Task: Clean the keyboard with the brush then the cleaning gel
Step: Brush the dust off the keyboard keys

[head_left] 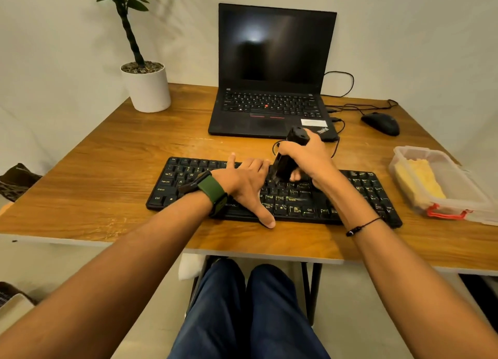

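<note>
Blue-trousered knees (250, 313) fill the bottom centre. Mid-frame, the right hand (307, 159) grips a black brush (285, 162), bristles on the black keyboard (272, 194); the left hand (242, 183) lies flat on its keys, fingers spread. At right, yellow gel (417, 180) sits in a clear container (469, 191).

The black keyboard (272, 190) lies flat near the front of the table, long side left to right. The black brush (287, 159) stands tilted over its middle keys, bristles down on them. The yellow cleaning gel (419, 182) sits in a clear box at the right.
</note>
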